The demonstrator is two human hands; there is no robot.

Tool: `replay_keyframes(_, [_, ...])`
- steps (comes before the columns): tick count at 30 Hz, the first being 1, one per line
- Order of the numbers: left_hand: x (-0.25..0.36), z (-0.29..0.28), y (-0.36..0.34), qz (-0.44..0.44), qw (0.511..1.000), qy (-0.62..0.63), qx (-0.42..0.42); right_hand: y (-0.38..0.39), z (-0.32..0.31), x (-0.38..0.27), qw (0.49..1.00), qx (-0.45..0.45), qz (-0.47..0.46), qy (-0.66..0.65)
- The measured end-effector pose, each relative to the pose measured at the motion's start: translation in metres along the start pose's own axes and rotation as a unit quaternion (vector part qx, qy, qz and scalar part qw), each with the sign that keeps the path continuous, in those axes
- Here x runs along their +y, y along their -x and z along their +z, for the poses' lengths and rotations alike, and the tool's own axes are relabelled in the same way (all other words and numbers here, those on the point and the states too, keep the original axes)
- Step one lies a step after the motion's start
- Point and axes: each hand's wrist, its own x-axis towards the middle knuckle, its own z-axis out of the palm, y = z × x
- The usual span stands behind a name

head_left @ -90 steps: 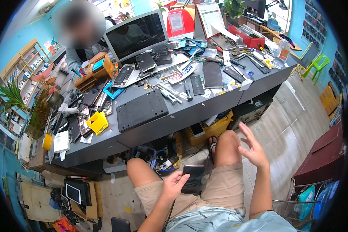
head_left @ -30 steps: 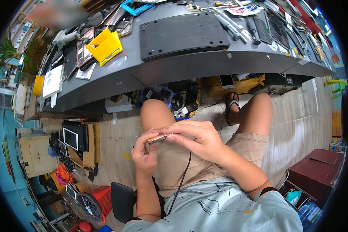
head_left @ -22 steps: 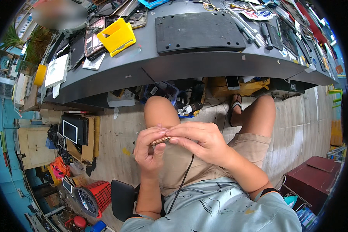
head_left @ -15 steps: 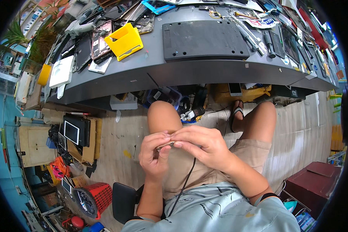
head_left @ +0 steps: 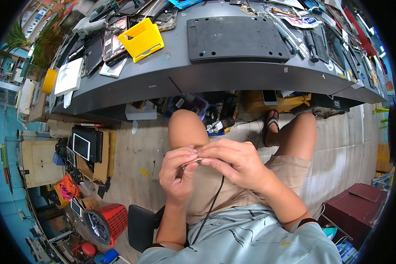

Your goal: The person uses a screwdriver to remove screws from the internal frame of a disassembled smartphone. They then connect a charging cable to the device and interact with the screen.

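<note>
Above my lap, my left hand [head_left: 177, 172] and my right hand [head_left: 236, 162] meet at the fingertips. Pinched between them is a small, thin, flat piece [head_left: 192, 163] with a light, goldish edge; most of it is hidden by fingers, and its kind does not show. The left thumb presses its near side, while the right thumb and fingers grip its right end. A black cable [head_left: 213, 203] runs down over my shorts from beneath the right hand.
Ahead stands a grey desk [head_left: 198, 78] bearing a flat black slab [head_left: 235, 39], a yellow plastic holder [head_left: 141, 40], dismantled phones [head_left: 115, 37] and screwdriver-like tools [head_left: 311, 46]. A red basket [head_left: 115, 222] is at lower left, a dark red box [head_left: 354, 213] at lower right.
The view has shifted slightly, so the desk sits a little higher. Both hands keep their pinch on the thin piece, which now appears edge-on and tilted a bit more.
</note>
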Motion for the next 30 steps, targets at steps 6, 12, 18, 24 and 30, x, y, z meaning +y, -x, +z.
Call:
replay_keyframes(6, [0.000, 0.001, -0.005, 0.011, 1.000, 0.020, 0.013, -0.001, -0.002, 0.001, 1.000, -0.012, -0.006, 0.017])
replay_keyframes(12, [-0.005, -0.002, -0.005, 0.011, 0.999, 0.033, 0.028, -0.007, -0.002, 0.001, 0.998, -0.026, -0.030, 0.048])
replay_keyframes(18, [-0.006, -0.005, -0.005, 0.005, 0.998, 0.045, 0.047, -0.009, 0.005, 0.009, 0.999, -0.017, -0.041, 0.020])
replay_keyframes(24, [-0.010, -0.006, -0.007, 0.009, 0.997, 0.054, 0.050, -0.009, 0.006, 0.012, 0.999, -0.017, -0.036, 0.003])
replay_keyframes(30, [-0.004, -0.012, -0.012, -0.005, 1.000, 0.022, 0.022, -0.014, 0.002, 0.009, 0.998, -0.026, -0.049, 0.030])
